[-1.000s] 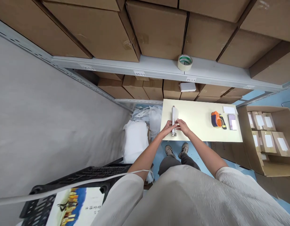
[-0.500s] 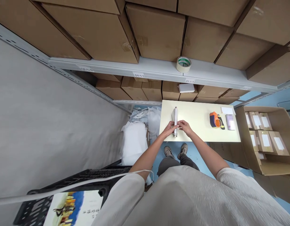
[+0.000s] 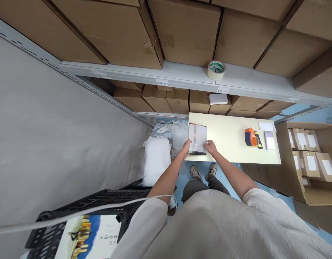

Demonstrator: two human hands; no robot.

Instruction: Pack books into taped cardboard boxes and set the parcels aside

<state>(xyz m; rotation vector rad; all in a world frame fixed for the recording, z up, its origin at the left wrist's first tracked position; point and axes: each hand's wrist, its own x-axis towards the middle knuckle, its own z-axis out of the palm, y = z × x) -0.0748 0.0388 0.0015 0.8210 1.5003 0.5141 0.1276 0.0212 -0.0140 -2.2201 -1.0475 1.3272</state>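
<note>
A book wrapped in a thin white sheet (image 3: 198,138) lies broad face up at the left end of the cream table. Dark printed edges show at its top and bottom, and a paler band runs down its middle. Its left edge is gripped by my left hand (image 3: 186,147), with the thumb on top. At the lower right edge my right hand (image 3: 210,147) pinches the wrapped book. The undersides of the fingers are hidden.
On the table (image 3: 225,151) stand an orange and purple tape dispenser (image 3: 251,137) and a pale pack (image 3: 269,140). A tape roll (image 3: 216,70) rests on the shelf. White wrapping sheets (image 3: 156,162) are stacked left; an open carton (image 3: 290,172) holds small boxes at right. A black crate (image 3: 101,199) stands lower left.
The wrapped book has turned from standing on edge to lying with its broad face up. My hands have moved apart to its two sides. The view has shifted slightly.
</note>
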